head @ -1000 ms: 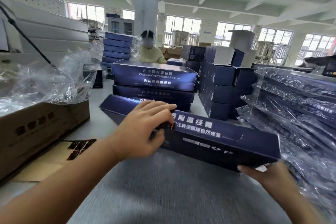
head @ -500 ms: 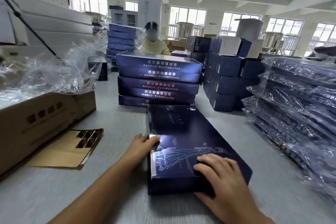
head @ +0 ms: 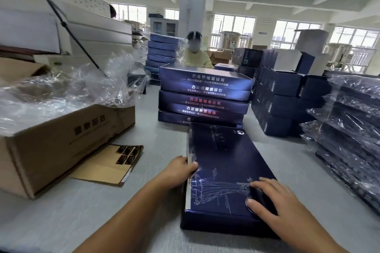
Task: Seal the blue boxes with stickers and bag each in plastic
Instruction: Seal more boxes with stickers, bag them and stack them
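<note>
Far left, a cardboard box (head: 61, 139) brims with clear plastic bags (head: 61, 92), and a sticker sheet (head: 115, 162) lies flat on the grey table (head: 61, 222) just beside it. Now the left hand (head: 178, 170): it grips the left edge of the blue box (head: 222, 166), thumb over the lid's rim, fingers tucked down the side. That blue box lies flat on the table, its far end touching a stack of blue boxes (head: 203, 96). Right hand (head: 273, 205) next: fingers straight and spread, palm down on the lid's near right corner, holding nothing. Far right, bagged boxes (head: 353, 129) pile up.
</note>
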